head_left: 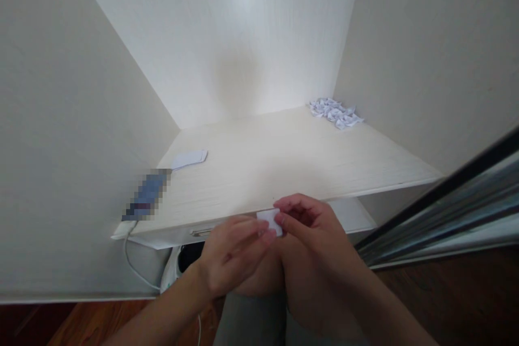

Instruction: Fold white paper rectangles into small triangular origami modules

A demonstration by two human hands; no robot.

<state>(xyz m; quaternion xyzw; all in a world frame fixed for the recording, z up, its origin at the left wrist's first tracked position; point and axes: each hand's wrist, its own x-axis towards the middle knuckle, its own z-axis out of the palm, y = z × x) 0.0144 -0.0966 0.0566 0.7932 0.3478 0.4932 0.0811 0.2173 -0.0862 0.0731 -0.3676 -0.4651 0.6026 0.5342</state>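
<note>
A small white piece of paper (269, 219) is pinched between both hands just in front of the shelf's front edge. My left hand (234, 251) has its fingertips closed on the paper's left and lower side. My right hand (310, 221) curls its fingers round the paper's right side. Most of the paper is hidden behind the fingers. Both hands hover above my knees, below the level of the pale wooden shelf (284, 162).
A heap of several small folded white papers (334, 111) lies at the shelf's back right corner. A flat white sheet stack (188, 159) and a blurred dark device (146, 195) with a white cable (133, 267) sit at the left. A sliding door rail (446, 211) runs at the right.
</note>
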